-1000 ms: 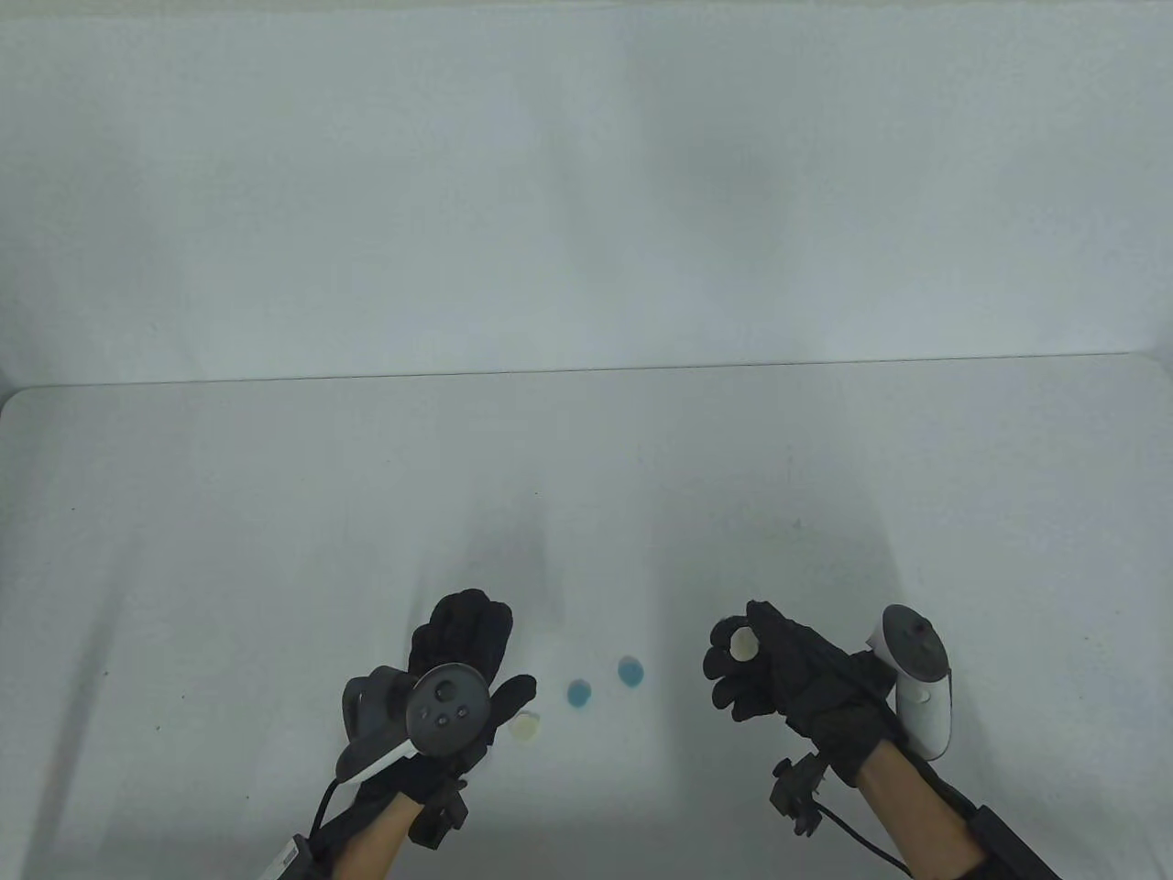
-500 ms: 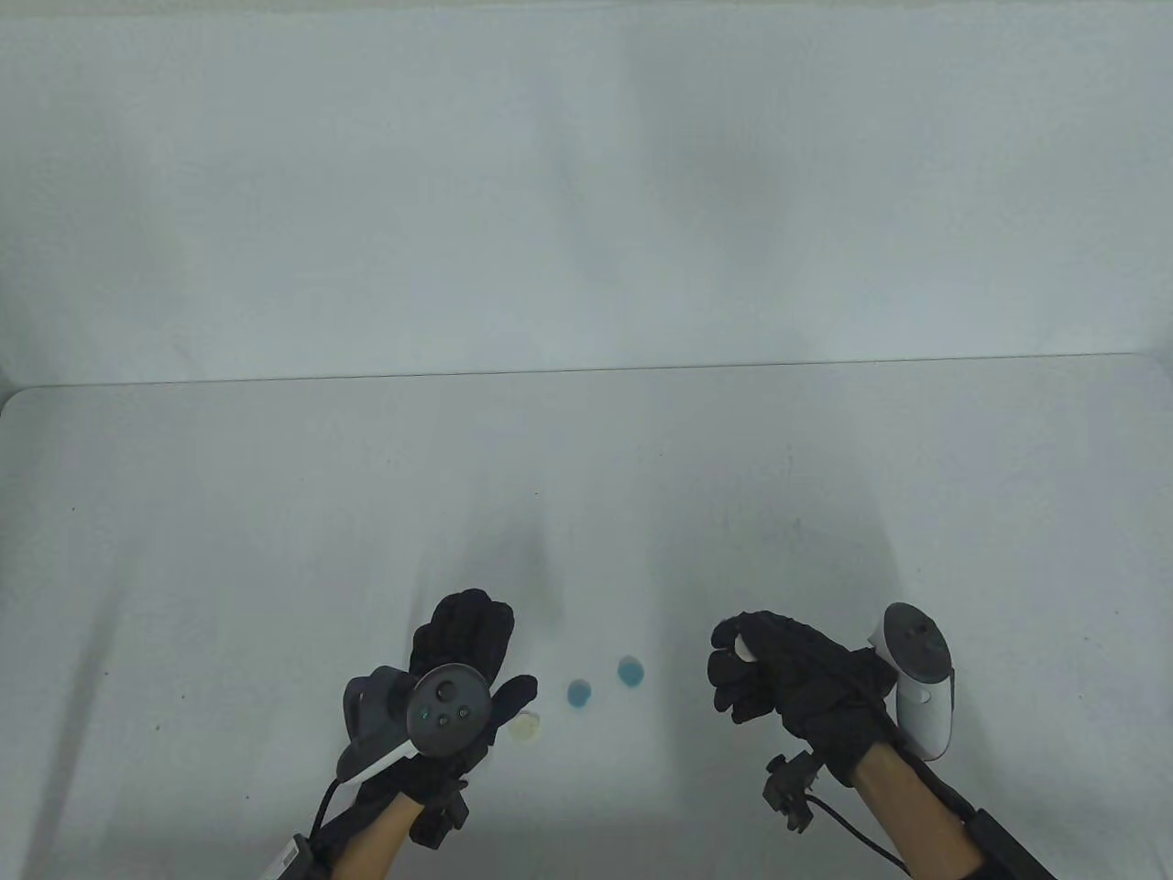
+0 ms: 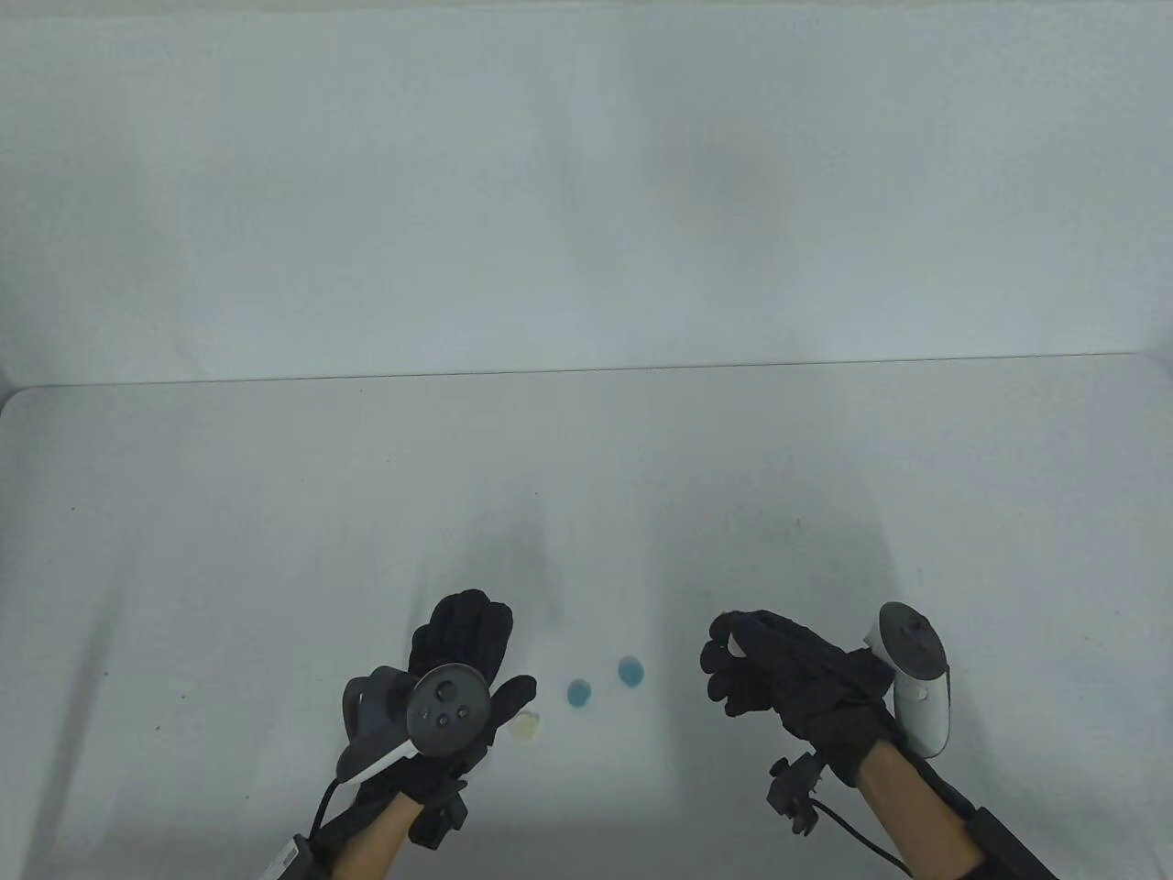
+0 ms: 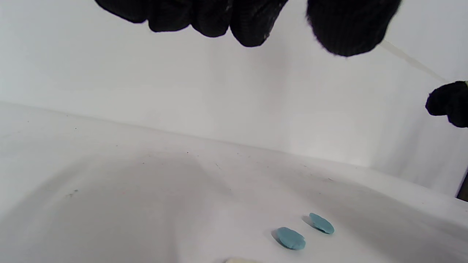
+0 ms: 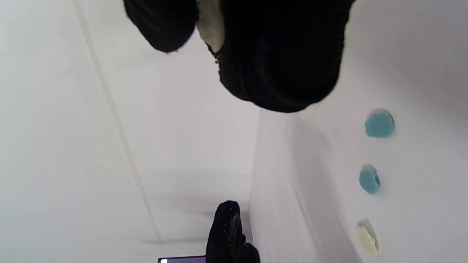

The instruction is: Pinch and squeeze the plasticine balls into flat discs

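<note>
Right hand (image 3: 765,669), knit black glove, pinches a cream plasticine piece (image 5: 211,22) between thumb and fingers, above the tabletop (image 3: 275,550). Left hand (image 3: 458,655) spread wide, holding nothing. Flat on the matte white tabletop: two teal discs (image 3: 578,693) (image 3: 630,671), one cream disc (image 3: 526,726) nearest the left hand. Plain white wall (image 3: 586,183) behind.

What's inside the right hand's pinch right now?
The right hand pinches a cream plasticine piece between thumb and fingers. Only its edge shows; the rest is covered by the glove, so its flatness is unclear.
</note>
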`<state>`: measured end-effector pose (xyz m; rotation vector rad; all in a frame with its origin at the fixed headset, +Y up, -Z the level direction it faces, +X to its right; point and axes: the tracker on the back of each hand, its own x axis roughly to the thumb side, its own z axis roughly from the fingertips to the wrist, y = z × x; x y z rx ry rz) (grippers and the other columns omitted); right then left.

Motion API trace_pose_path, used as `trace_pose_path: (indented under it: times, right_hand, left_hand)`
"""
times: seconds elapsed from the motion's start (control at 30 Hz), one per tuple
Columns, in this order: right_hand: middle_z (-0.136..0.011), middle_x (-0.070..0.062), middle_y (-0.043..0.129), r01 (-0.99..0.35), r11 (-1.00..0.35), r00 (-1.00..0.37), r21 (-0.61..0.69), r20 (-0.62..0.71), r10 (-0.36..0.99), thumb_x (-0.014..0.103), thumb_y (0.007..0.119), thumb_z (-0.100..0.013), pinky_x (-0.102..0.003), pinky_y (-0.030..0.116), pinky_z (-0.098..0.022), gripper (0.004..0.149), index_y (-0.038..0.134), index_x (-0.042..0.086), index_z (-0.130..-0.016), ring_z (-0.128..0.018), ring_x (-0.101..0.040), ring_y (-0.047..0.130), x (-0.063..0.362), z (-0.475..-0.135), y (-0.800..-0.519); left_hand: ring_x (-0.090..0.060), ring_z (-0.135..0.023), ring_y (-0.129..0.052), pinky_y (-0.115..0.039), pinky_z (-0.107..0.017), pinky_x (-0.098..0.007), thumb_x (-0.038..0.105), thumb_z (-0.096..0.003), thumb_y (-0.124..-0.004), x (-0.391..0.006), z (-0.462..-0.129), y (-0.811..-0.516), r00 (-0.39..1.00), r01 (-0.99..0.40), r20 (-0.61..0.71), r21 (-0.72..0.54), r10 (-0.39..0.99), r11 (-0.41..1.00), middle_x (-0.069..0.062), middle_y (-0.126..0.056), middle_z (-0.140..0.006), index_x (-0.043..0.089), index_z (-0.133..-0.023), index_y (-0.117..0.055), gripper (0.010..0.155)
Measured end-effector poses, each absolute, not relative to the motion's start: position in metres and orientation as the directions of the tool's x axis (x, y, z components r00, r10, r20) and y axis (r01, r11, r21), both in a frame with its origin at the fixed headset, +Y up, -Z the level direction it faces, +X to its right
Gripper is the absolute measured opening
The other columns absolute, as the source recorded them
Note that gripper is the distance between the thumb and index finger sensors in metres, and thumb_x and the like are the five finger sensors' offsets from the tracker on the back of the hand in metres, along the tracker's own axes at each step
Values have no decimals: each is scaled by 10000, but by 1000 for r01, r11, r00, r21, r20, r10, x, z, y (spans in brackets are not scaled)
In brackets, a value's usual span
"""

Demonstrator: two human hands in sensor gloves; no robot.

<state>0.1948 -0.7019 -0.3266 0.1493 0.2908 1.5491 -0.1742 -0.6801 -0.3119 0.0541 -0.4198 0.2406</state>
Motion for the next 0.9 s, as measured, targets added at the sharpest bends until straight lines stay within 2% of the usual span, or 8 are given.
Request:
trace_pose_path:
  times: [0.27, 0.33, 0.43, 0.53, 0.6, 0.67, 0.83, 0.9]
  right_hand:
    - [-654, -74, 997, -971, -28, -41, 236, -51, 998, 314, 745, -578, -203, 981, -297, 450, 741, 35, -932, -465, -181, 1065, 196, -325, -695]
    - [-662, -68, 991, -974, -25, -37, 226, -50, 998, 315, 741, -580, -203, 980, -303, 467, 722, 30, -950, -474, -180, 1062, 196, -325, -695]
    - [-737, -80, 942, -972, 7, -8, 235, -61, 998, 323, 681, -606, -239, 957, -379, 492, 667, 14, -989, -559, -222, 1021, 196, -324, -697]
    - [-870, -195, 843, -954, 80, 59, 289, -81, 995, 488, 573, -627, -351, 888, -496, 666, 587, -26, -1049, -687, -353, 919, 195, -325, -700]
    - [-879, -210, 838, -957, 73, 52, 281, -82, 995, 547, 586, -608, -359, 885, -500, 715, 609, -25, -1037, -690, -368, 914, 195, -324, -701]
    - [-852, -189, 864, -962, 52, 32, 269, -79, 996, 530, 624, -600, -336, 904, -477, 681, 642, -12, -1013, -663, -344, 939, 196, -325, -700]
    - [-687, -64, 969, -980, 7, -6, 199, -62, 998, 436, 733, -574, -227, 958, -337, 477, 781, 77, -884, -504, -212, 1026, 200, -324, -697]
    - [-629, -37, 988, -983, -1, -12, 185, -60, 998, 416, 755, -563, -200, 964, -286, 436, 811, 88, -844, -446, -178, 1041, 200, -324, -695]
  left_hand:
    - [-557, -1064, -430, -455, -734, -631, 466, -539, -694, -174, -312, -680, 883, -249, 411, 1, 227, 968, -284, -390, -1160, 39, -1139, -465, 771]
    - [-557, -1063, -431, -455, -734, -630, 466, -539, -693, -174, -312, -680, 885, -243, 410, 0, 222, 970, -284, -390, -1160, 38, -1140, -465, 772]
    - [-557, -1063, -432, -455, -734, -630, 466, -539, -693, -174, -312, -679, 883, -247, 412, 4, 223, 969, -284, -390, -1160, 40, -1140, -464, 771]
    - [-558, -1063, -429, -454, -734, -631, 467, -540, -692, -174, -312, -680, 884, -245, 410, 1, 223, 970, -284, -389, -1160, 38, -1140, -464, 771]
    - [-557, -1063, -429, -455, -734, -631, 468, -540, -691, -174, -312, -679, 884, -245, 411, 4, 222, 969, -285, -390, -1160, 43, -1139, -463, 769]
    - [-557, -1063, -430, -453, -735, -631, 466, -539, -693, -174, -312, -680, 883, -250, 411, 2, 227, 968, -287, -390, -1159, 40, -1140, -464, 771]
    - [-555, -1065, -430, -454, -735, -630, 467, -539, -692, -174, -312, -679, 883, -249, 412, 4, 226, 968, -283, -390, -1160, 41, -1140, -465, 770]
    - [-557, -1064, -428, -452, -735, -631, 466, -540, -693, -174, -312, -679, 884, -247, 411, 0, 225, 969, -285, -389, -1159, 38, -1140, -465, 771]
